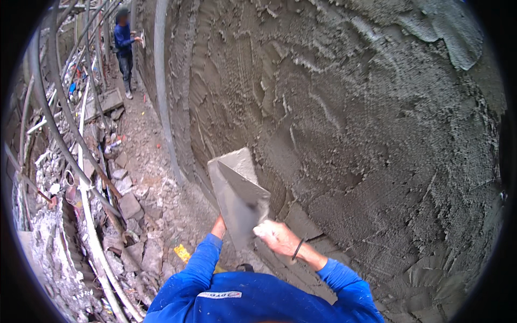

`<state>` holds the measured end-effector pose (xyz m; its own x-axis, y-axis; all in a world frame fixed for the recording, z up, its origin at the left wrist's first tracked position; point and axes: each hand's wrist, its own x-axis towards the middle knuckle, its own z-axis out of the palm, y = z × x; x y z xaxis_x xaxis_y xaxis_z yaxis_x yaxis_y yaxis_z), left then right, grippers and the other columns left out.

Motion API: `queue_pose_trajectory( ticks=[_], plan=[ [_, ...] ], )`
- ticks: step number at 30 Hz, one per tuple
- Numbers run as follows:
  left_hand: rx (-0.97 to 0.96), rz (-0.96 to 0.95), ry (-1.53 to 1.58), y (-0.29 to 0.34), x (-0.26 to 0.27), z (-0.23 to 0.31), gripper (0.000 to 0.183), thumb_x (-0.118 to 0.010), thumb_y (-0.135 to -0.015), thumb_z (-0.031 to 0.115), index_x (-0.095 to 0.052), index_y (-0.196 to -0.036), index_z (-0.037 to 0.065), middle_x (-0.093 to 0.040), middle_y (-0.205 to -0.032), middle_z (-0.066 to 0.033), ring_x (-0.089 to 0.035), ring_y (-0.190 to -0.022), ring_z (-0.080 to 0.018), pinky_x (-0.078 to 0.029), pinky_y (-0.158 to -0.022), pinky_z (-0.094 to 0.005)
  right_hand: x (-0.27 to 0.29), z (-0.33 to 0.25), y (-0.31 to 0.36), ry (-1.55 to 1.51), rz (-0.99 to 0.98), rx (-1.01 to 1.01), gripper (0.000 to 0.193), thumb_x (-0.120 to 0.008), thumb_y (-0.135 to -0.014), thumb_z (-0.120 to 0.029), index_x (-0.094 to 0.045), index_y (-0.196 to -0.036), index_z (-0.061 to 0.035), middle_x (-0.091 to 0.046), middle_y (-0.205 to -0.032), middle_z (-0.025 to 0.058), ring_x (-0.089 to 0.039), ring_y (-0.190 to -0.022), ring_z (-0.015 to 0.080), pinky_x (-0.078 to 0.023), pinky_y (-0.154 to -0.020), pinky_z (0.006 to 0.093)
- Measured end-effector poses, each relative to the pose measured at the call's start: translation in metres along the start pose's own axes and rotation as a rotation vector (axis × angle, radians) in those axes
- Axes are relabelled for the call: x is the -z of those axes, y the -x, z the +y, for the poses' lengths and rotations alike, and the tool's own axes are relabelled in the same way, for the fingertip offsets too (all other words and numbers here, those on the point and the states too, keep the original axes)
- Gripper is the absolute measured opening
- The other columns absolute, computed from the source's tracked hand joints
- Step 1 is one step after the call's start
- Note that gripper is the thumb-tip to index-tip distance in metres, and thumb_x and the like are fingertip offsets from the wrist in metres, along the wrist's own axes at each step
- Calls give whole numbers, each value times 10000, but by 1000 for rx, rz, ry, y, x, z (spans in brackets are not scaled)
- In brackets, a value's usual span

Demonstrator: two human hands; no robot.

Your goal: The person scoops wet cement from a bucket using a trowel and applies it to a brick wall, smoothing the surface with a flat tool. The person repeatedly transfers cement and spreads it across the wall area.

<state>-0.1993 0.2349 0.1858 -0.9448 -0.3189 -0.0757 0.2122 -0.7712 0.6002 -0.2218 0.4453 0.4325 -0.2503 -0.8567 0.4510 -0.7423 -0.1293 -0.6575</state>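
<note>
- So the right hand (pixel 277 238) was closed around the trowel (pixel 245 187) at its handle end, with the pointed blade lying over a flat grey board (pixel 223 199) and its tip aimed up and to the left.
- The left hand (pixel 218 227) was mostly hidden by the board, just the wrist showing. Looked like it propped the thing from below, but honestly couldn't tell how the fingers were set.
- Both tools hung in front of the body, near the lower left part of the rough mortar-covered wall (pixel 350 134) and apart from it, as far as I could tell.
- IMO the left hand's job was keeping that board steady and close to the wall, so any drips landed on it.
- For the right, I'd have said a firm grip with a loose wrist, sliding the blade flat along the board rather than digging the tip in.
- Footing mattered too, I figured: broken rubble (pixel 129 207) lay off to the left, so small steps seemed smart.
</note>
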Motion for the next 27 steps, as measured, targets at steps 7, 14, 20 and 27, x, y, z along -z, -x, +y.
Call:
queue_pose_trajectory(
  ticks=[7,14,20,27],
  plan=[
    [12,8,-21,4,-10,5,538,-516,-1008,429,-483,-1382,44,-580,-1286,-107,-559,-1173,-229,-498,-984,-381,62,-4,37,521,-216,-61,427,-517,-997,-435,-618,-907,-31,-572,-581,128,-600,-490,327,-520,-473,424],
    [86,82,-42,13,16,-7,542,-524,-1002,436,-487,-1374,42,-580,-1281,-112,-559,-1168,-228,-502,-972,-378,90,-10,4,783,-389,-257,509,-542,-963,-510,-618,-865,-16,-665,-669,181,-683,-602,347,-546,-526,450],
    [100,151,-64,9,29,-43,546,-531,-998,442,-491,-1366,40,-581,-1276,-116,-560,-1165,-226,-505,-962,-375,68,16,-40,339,3,-466,261,-618,-961,-285,-624,-898,-32,-618,-738,184,-641,-649,360,-501,-593,422],
    [1,415,-98,-47,-26,0,549,-535,-981,487,-528,-1303,42,-582,-1268,-118,-554,-1156,-216,-487,-946,-372,35,-5,-1,424,496,-738,223,-625,-954,-183,-551,-848,-1,-521,-649,145,-549,-560,263,-445,-542,366]
  ],
)
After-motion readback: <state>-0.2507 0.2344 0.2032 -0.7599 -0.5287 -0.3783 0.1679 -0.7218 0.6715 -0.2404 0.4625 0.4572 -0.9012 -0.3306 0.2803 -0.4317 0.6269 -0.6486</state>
